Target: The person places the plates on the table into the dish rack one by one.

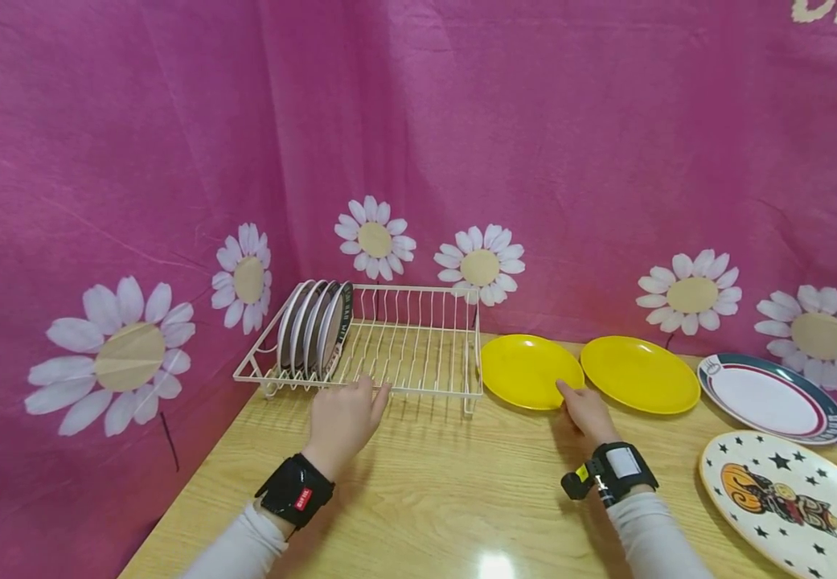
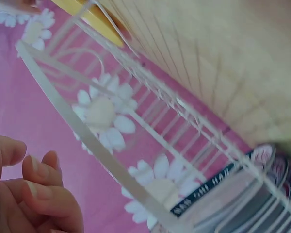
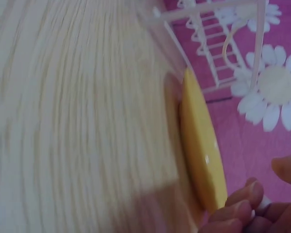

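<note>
My right hand (image 1: 588,414) is at the front right rim of a round yellow plate (image 1: 527,370), beside the dish rack. In the right wrist view its fingertips (image 3: 245,199) come right up to the rim of that plate (image 3: 199,141), with the thumb held apart from them. Just in front of the white wire dish rack (image 1: 418,391) is my left hand (image 1: 342,422), holding nothing. Its fingers (image 2: 53,199) are loosely bent in the left wrist view. Several plates (image 1: 309,330) with dark rims stand upright in the left part of the rack.
A second yellow plate (image 1: 638,374) lies right of the first. Farther right lie a white plate with a dark green rim (image 1: 773,398) and a large star-patterned plate (image 1: 794,498). Pink cloth (image 1: 534,145) with daisies hangs behind and left of the wooden table (image 1: 418,498).
</note>
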`<state>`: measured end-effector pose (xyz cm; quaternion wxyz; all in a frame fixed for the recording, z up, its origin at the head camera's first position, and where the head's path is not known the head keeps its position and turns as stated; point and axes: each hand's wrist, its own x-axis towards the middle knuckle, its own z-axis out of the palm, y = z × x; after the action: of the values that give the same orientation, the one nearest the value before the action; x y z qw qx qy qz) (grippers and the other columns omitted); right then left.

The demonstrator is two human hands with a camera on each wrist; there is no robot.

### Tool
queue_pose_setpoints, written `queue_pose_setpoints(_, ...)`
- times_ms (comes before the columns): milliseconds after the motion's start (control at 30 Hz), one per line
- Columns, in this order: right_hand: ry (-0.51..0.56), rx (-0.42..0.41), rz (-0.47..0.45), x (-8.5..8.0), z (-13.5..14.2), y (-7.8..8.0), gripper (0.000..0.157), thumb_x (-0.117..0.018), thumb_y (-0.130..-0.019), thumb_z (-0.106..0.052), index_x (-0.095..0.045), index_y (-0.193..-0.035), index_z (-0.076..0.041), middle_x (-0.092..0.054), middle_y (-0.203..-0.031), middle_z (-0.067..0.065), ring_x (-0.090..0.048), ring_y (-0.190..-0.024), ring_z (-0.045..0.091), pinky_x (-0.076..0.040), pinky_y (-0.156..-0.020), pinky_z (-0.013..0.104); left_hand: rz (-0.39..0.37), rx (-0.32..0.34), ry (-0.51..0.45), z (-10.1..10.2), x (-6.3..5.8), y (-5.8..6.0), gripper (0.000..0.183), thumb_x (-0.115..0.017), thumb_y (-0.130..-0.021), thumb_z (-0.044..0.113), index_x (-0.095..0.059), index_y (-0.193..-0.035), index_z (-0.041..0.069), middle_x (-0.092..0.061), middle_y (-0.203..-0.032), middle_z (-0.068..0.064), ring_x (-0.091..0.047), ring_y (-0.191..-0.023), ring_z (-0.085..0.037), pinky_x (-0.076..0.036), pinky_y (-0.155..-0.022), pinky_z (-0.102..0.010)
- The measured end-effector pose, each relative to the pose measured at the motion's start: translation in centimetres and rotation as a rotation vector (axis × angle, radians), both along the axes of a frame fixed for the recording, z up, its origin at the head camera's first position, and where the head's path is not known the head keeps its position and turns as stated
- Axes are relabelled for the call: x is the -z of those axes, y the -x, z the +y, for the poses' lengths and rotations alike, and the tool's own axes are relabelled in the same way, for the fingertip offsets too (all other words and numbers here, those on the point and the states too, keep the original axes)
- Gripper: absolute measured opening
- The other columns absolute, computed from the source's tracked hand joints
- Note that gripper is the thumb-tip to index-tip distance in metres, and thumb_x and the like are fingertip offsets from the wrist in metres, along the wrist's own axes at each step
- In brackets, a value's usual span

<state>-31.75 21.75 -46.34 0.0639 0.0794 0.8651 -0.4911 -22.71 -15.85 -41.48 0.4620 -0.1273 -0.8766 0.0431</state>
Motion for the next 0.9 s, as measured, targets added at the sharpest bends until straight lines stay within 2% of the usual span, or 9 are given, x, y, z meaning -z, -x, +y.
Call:
queue_pose_setpoints(233, 0.006, 0.053, -0.071, 1.4, 1.0, 0.8, 0.051, -0.042, -0.1, -0.045, -0.058, -0.072, -0.004, -0.043, -0.051, -0.003, -0.043, -0.052, 0.014, -0.033, -0.057, 0.027, -0.085, 0.051, -0.043, 1.6, 1.3, -2.0, 0.046, -0.067, -0.087, 0.04, -0.042, -0.055, 0.016, -0.012, -0.052, 0.011, -0.013, -0.041, -0.004, -0.002, -0.045, -0.019)
queue_pose_setpoints(400, -0.033, 0.065, -0.075, 1.9, 1.1, 1.1, 0.048, -0.044, -0.099, -0.041, -0.058, -0.074, -0.003, -0.048, -0.054, -0.002, -0.047, -0.052, 0.013, -0.038, -0.054, 0.026, -0.196, 0.096, -0.086, 2.7, 1.8, -3.0, 0.05, -0.064, -0.091, 0.04, -0.036, -0.055, 0.019, -0.014, -0.051, 0.013, -0.007, -0.044, -0.001, -0.001, -0.045, -0.018)
queue_pose_setpoints(567, -0.087, 0.033, -0.059, 1.7, 1.0, 1.6, 0.046, -0.046, -0.098, -0.039, -0.058, -0.079, 0.002, -0.05, -0.053, -0.001, -0.05, -0.048, 0.012, -0.041, -0.048, 0.025, -0.306, 0.115, -0.143, 3.9, 2.0, -3.7, 0.048, -0.06, -0.094, 0.04, -0.038, -0.056, 0.019, -0.018, -0.049, 0.013, -0.011, -0.043, -0.001, -0.004, -0.044, -0.017)
queue_pose_setpoints(700, -0.086, 0.025, -0.094, 1.4, 0.9, 2.0, 0.043, -0.047, -0.098, -0.037, -0.055, -0.087, 0.005, -0.051, -0.051, 0.0, -0.052, -0.045, 0.012, -0.044, -0.045, 0.025, -0.353, 0.134, -0.177, 4.5, 2.3, -4.1, 0.048, -0.059, -0.095, 0.041, -0.039, -0.056, 0.021, -0.019, -0.049, 0.015, -0.011, -0.043, 0.0, -0.004, -0.043, -0.015)
queue_pose_setpoints(900, -0.062, 0.064, -0.116, 1.5, 1.0, 2.6, 0.038, -0.049, -0.095, -0.03, -0.055, -0.09, 0.007, -0.053, -0.051, 0.001, -0.054, -0.044, 0.012, -0.048, -0.046, 0.027, -0.405, 0.168, -0.225, 5.1, 2.6, -4.3, 0.049, -0.054, -0.097, 0.041, -0.039, -0.056, 0.02, -0.02, -0.05, 0.014, -0.012, -0.043, 0.0, -0.007, -0.043, -0.015)
